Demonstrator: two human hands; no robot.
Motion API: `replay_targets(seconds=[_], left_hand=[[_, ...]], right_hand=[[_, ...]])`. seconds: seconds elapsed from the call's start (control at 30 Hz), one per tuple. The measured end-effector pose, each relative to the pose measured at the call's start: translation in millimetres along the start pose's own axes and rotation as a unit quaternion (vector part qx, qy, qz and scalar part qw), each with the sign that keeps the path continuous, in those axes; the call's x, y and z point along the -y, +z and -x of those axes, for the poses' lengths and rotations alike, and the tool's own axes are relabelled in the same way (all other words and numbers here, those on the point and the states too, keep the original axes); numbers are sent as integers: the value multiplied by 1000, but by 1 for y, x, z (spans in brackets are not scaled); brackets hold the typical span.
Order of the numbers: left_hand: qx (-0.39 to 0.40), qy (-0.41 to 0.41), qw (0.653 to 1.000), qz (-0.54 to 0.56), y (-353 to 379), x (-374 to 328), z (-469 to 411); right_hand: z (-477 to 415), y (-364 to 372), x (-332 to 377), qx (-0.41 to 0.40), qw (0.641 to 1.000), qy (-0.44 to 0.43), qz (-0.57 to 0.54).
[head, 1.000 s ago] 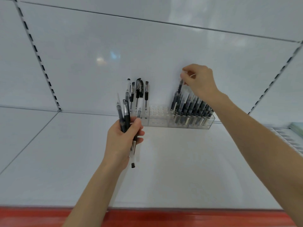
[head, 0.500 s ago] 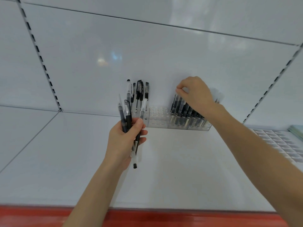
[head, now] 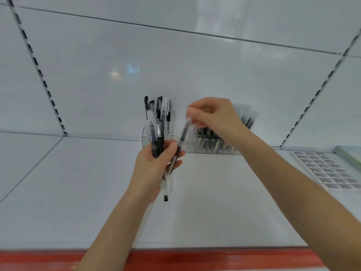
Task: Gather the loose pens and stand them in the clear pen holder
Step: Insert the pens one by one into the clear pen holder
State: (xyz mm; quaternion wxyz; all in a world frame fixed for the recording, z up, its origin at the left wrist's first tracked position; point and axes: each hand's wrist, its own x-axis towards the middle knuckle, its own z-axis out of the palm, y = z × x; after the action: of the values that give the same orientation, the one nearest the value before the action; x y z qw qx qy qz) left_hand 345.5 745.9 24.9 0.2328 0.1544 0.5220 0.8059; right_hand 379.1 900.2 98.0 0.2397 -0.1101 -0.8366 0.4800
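1. The left hand [head: 154, 167] is closed in a loose fist round a bundle of pens [head: 155, 139], with the thumb laid across them.
2. Two pens of the bundle stand up out of the top of the fist. A third pen [head: 183, 132] slants up and to the right from it.
3. One black pen end pokes out below the left palm; I cannot tell which pen it belongs to.
4. The right hand [head: 214, 116] is above and to the right of the left hand. Its thumb and fingertips pinch the top end of the slanting pen, and the other fingers are curled.
5. The clear pen holder [head: 187, 142] stands just behind both hands, against the back wall of the white shelf [head: 214, 202].
6. About five black-capped pens [head: 146, 106] stand in the holder's end behind the left hand, partly hidden by the held ones.
7. A denser group of standing pens [head: 207, 142] fills the end under the right wrist; it is too hidden to count.
8. One gridded tray [head: 328, 169] lies well to the right of the right forearm.
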Motion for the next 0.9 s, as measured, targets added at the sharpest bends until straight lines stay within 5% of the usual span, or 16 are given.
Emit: replay_targets(seconds=[0.2,0.9], left_hand=[[-30,-15,998,-59,-13,3,1],[-19,-27,999,-40,-15,3,4]], right_hand=[[-25,-48,-7,-194,968,-79,140],[-34,-36,-14,-174,946,-135,237]])
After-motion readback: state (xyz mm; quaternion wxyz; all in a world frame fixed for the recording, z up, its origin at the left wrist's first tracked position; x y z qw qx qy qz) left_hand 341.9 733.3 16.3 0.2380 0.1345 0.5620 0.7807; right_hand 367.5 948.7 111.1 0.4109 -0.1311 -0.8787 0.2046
